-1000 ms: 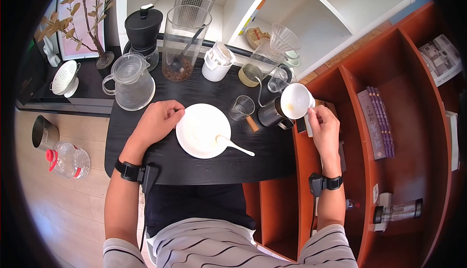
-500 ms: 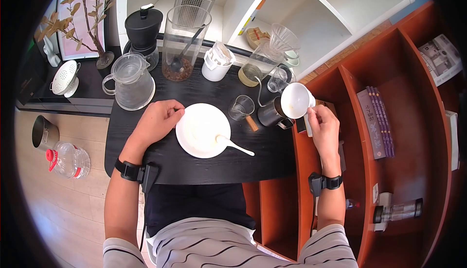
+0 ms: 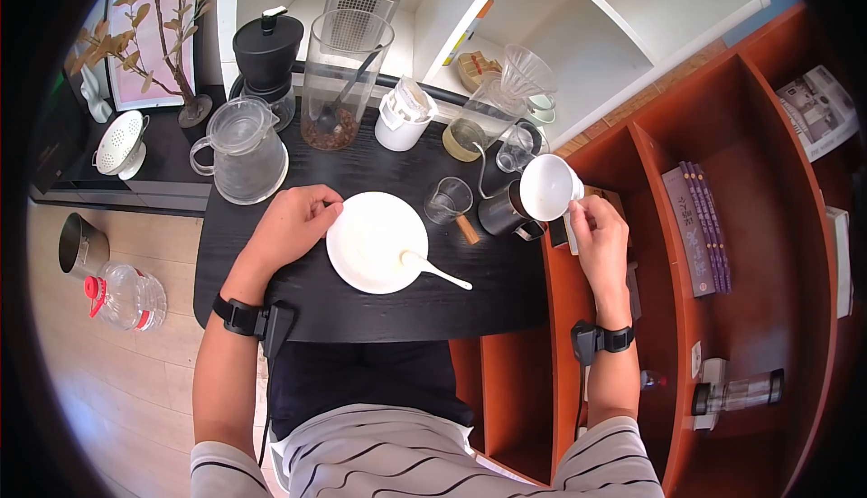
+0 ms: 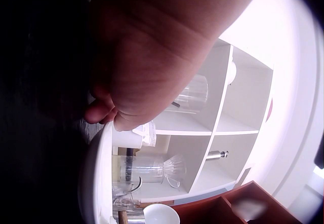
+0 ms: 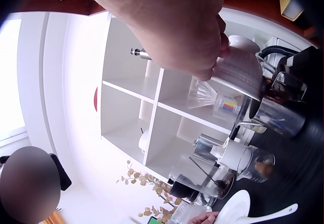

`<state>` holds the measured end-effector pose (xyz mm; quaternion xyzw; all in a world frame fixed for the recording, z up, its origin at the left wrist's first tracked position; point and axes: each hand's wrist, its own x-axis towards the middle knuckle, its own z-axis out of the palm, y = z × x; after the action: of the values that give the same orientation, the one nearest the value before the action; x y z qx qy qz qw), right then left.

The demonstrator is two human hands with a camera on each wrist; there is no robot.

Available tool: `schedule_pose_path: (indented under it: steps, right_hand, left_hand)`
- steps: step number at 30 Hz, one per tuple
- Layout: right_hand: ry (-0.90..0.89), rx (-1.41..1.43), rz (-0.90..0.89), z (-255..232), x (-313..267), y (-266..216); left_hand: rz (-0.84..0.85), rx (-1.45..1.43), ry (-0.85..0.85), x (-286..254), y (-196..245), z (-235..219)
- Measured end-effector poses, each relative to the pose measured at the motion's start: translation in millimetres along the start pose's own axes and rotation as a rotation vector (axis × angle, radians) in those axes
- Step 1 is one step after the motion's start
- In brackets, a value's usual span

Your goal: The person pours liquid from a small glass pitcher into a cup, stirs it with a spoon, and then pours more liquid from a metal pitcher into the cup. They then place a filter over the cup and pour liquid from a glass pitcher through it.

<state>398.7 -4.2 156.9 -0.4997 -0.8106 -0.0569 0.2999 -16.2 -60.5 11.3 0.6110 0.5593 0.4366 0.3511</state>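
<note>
My left hand [image 3: 294, 225] pinches the left rim of a white bowl [image 3: 361, 236], which stands on the black table with a white spoon [image 3: 439, 272] in it, handle to the right. In the left wrist view the thumb and fingers meet at the bowl's edge [image 4: 104, 173]. At the right, my right hand [image 3: 600, 236] pinches the foot of a small white cup [image 3: 547, 193], tipped on its side with its mouth toward the left and a brownish trace inside. In the right wrist view the cup [image 5: 242, 72] hangs from the fingertips, beside a dark metal kettle [image 3: 502, 213].
A small glass pitcher with a wooden handle [image 3: 466, 229] stands between bowl and kettle. Along the back are a glass jug [image 3: 244, 155], a black grinder [image 3: 267, 51], a tall glass cylinder [image 3: 340, 83], a white mug [image 3: 403, 128] and a glass dripper [image 3: 526, 72]. Red-brown shelves [image 3: 668, 335] are at the right.
The right hand and cup have shifted very slightly to the left, with the cup's mouth turned a little. The left hand, bowl and spoon look unmoved.
</note>
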Motion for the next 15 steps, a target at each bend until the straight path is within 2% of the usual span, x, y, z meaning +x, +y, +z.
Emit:
schedule_pose_path:
  steps: [15]
  right_hand:
    - [-0.004,0.004,0.009,3.5,-1.7,-0.6]
  left_hand:
    - [-0.001,0.008,-0.001,0.1,-0.9,0.0]
